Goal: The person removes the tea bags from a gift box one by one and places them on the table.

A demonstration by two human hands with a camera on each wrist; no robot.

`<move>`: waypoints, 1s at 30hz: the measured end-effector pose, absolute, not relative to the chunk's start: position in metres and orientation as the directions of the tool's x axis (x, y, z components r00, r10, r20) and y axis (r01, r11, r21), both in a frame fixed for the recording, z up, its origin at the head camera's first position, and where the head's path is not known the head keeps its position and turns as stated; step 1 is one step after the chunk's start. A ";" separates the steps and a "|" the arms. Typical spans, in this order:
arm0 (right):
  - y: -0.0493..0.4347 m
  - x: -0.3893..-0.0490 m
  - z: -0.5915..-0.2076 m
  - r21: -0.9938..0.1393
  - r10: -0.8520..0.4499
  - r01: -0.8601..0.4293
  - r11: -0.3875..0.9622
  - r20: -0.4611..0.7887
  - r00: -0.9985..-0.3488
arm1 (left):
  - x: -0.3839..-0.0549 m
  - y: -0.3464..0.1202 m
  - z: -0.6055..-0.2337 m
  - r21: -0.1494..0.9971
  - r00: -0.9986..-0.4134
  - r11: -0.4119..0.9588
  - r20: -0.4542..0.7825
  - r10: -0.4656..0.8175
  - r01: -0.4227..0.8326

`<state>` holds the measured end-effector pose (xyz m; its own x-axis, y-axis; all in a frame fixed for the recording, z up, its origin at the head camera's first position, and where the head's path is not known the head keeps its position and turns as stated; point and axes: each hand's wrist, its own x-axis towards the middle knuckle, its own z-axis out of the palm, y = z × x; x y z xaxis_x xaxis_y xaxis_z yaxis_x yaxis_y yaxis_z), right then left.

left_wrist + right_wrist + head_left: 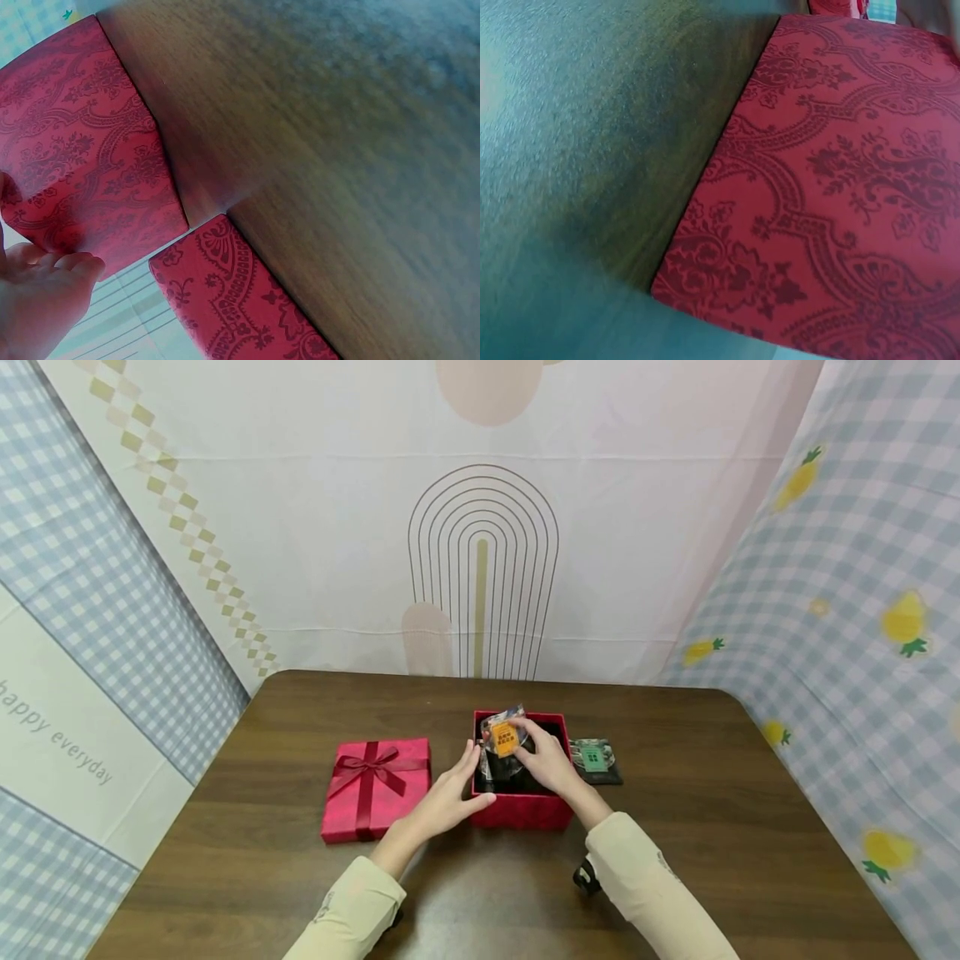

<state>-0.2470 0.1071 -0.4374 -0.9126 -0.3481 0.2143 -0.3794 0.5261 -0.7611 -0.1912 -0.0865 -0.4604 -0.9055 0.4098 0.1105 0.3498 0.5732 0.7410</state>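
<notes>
A red patterned gift box (519,812) with a black inside stands without its lid at the middle of the table. Over its opening, my right hand (547,762) pinches a small dark packet with an orange label (503,737). My left hand (442,799) is at the box's left rim, its fingers extended and the thumb apart. In the left wrist view, the left hand's fingers (71,264) are right at the box's red wall (82,127). Only the box's side (840,180) fills most of the right wrist view. Much of the box's inside is hidden by the packet and hand.
Left of the box lies its red lid (405,775), tied with a dark red ribbon bow (369,766). A packet with a green label (595,758) lies on the brown wooden table (690,827) right beside the box. A patterned cloth (337,527) hangs behind the table.
</notes>
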 end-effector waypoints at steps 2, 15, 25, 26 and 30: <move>0.110 -0.247 -0.435 -0.769 -0.333 -0.382 0.513 0.232 -0.914 | -0.191 -0.086 -0.460 0.736 -0.906 0.578 0.113 0.409 0.353; 0.134 -0.247 -0.429 -0.818 -0.221 -0.336 0.467 0.260 -0.940 | -0.193 -0.086 -0.459 0.726 -0.907 0.591 0.107 0.408 0.352; 0.155 -0.244 -0.428 -0.821 -0.136 -0.317 0.475 0.288 -0.948 | -0.192 -0.086 -0.460 0.723 -0.907 0.594 0.106 0.408 0.352; 0.158 -0.243 -0.428 -0.821 -0.133 -0.318 0.474 0.290 -0.948 | -0.192 -0.086 -0.460 0.722 -0.907 0.596 0.105 0.408 0.352; 0.170 -0.242 -0.432 -0.828 -0.129 -0.320 0.460 0.294 -0.947 | -0.192 -0.086 -0.460 0.718 -0.906 0.597 0.109 0.410 0.357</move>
